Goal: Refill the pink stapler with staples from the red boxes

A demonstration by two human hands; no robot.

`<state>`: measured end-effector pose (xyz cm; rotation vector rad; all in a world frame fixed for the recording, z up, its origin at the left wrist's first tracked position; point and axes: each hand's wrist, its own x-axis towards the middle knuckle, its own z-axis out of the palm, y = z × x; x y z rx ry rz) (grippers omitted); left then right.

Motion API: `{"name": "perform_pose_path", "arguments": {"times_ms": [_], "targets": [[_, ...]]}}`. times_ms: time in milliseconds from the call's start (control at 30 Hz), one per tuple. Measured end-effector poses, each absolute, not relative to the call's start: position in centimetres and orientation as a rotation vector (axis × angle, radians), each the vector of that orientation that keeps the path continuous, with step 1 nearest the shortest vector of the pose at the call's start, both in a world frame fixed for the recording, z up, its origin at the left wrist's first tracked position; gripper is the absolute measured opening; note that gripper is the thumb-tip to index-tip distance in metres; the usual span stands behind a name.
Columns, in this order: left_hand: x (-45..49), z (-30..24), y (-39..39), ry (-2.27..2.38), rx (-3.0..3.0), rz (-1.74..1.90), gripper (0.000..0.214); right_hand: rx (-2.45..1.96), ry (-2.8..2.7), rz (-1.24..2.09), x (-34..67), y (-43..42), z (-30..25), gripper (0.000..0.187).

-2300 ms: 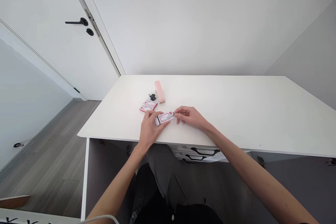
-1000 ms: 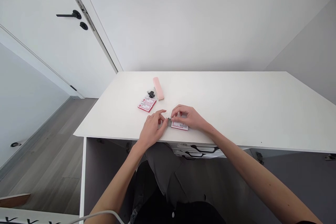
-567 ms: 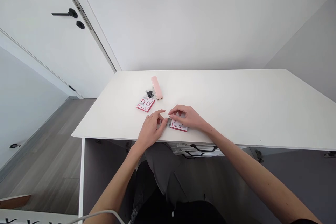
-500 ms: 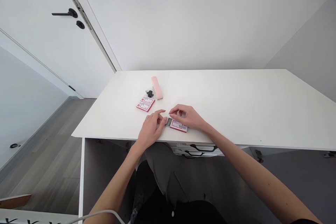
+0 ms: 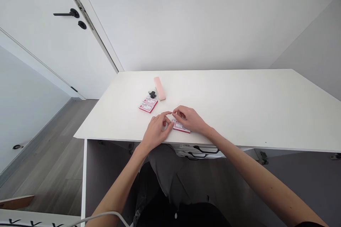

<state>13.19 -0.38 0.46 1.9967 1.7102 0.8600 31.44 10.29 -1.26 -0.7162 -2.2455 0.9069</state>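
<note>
A small white-and-red staple box [image 5: 181,126] lies flat near the table's front edge, between my two hands. The thumb of my left hand [image 5: 158,127] rests against the box's left end; its index finger stretches toward my right fingertips, apart from the thumb. My right hand [image 5: 189,117] hovers over the box's back edge and covers part of it. Its thumb and index finger are pinched together, and whatever is between them is too small to make out.
On the white table [image 5: 234,106], left of my hands, lie two more white-and-red boxes [image 5: 148,105] side by side, a small black object [image 5: 152,94] and a pink stapler [image 5: 160,88]. A wall stands behind. Drawers [image 5: 198,150] show below the front edge.
The grey strip that stuck out of the box's left end no longer shows. My left hand has moved slightly right, its thumb now at the box. My right hand stays over it.
</note>
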Motion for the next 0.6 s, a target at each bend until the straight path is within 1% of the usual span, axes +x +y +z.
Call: {"name": "perform_pose_path", "arguments": {"times_ms": [167, 333, 467, 600], "targets": [[13.9, 0.46, -0.4, 1.662, 1.951, 0.888, 0.04, -0.758, -2.206, 0.947, 31.48, 10.29, -0.98, 0.019], [13.87, 0.82, -0.43, 1.667, 1.958, 0.918, 0.037, -0.809, -2.151, 0.963, 31.56, 10.35, -0.69, 0.022], [13.75, 0.84, -0.28, 1.662, 2.085, 0.801, 0.047, -0.863, -2.073, 0.965, 31.66, 10.48, -0.7, 0.024], [13.61, 0.5, -0.09, 1.677, 2.117, 0.761, 0.042, -0.911, -1.996, 1.004, 31.69, 10.56, -0.67, 0.024]]}}
